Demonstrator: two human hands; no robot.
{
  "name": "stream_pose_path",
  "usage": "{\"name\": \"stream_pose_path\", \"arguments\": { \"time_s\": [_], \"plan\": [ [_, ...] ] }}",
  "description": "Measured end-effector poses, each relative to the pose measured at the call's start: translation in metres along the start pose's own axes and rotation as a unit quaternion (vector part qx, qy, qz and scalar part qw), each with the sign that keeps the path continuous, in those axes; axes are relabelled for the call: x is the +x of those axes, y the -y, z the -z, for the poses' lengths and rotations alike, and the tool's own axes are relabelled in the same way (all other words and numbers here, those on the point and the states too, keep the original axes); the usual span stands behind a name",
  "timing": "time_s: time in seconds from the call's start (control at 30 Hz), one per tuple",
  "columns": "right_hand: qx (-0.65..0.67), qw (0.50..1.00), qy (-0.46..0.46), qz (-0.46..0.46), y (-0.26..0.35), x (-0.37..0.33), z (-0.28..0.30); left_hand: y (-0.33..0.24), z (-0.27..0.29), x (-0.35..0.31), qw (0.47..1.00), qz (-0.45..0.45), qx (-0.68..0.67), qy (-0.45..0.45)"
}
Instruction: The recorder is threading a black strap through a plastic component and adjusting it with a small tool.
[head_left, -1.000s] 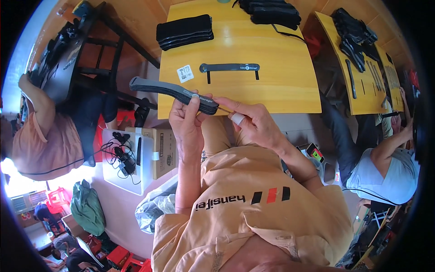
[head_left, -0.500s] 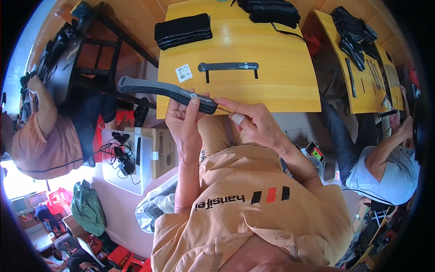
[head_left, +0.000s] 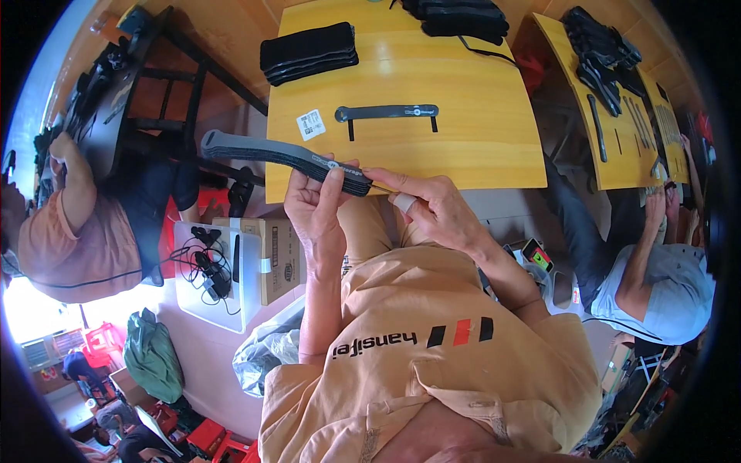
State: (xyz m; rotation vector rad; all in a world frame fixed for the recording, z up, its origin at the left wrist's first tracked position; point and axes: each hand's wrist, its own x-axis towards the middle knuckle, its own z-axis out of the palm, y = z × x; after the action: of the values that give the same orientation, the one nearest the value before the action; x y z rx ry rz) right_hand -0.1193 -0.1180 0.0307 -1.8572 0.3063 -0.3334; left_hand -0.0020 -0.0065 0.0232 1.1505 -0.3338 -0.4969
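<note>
My left hand (head_left: 315, 202) is closed round one end of a stack of dark grey cable straps (head_left: 262, 150), thumb on top. The stack sticks out to the left over the table's near edge, its slotted ends fanned slightly. My right hand (head_left: 437, 207), with white tape round a finger, pinches at the right end of the stack; the fingers hide exactly what lies between them. A single grey strap (head_left: 386, 113) lies flat on the yellow table (head_left: 478, 147), with two short black strips (head_left: 434, 124) under it. Beside it is a white printed label (head_left: 311, 124).
Black strap bundles (head_left: 309, 52) are stacked at the table's far left, and another black pile (head_left: 455, 19) at the far right. A clear bin of cables (head_left: 208, 266) and a cardboard box (head_left: 279, 262) stand on the floor at left. People sit at tables on both sides.
My hands and the strap stack have hardly moved. The view has shifted slightly. At the right, the other person's arms have moved closer in to the table's near edge.
</note>
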Motion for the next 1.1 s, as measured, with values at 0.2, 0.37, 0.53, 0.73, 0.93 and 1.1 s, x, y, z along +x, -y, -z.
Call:
{"name": "stream_pose_path", "arguments": {
  "time_s": [0.2,0.37,0.53,0.73,0.93,1.1],
  "plan": [
    [-0.001,1.000,0.001,0.003,-0.0012,-0.0012,-0.0004,0.0024,0.0017,0.0007,1.000,0.013,-0.012,0.001],
    [0.003,1.000,0.001,0.001,-0.0017,-0.0008,-0.0005,0.0037,0.0035,0.0009,1.000,0.013,-0.011,0.012],
    [-0.011,1.000,-0.006,0.014,-0.0040,-0.0016,0.0000,0.0037,0.0017,0.0000,1.000,-0.004,0.014,0.014],
    [-0.006,1.000,-0.017,0.025,-0.0046,-0.0025,-0.0011,0.0002,-0.0024,-0.0009,1.000,-0.008,0.025,0.007],
    [0.009,1.000,-0.011,0.009,-0.0062,-0.0020,-0.0003,0.0029,-0.0008,-0.0001,1.000,-0.005,0.019,0.007],
    [0.026,1.000,-0.007,0.001,-0.0041,-0.0021,-0.0014,0.0000,-0.0019,-0.0016,1.000,0.004,0.010,0.005]
  ]
}}
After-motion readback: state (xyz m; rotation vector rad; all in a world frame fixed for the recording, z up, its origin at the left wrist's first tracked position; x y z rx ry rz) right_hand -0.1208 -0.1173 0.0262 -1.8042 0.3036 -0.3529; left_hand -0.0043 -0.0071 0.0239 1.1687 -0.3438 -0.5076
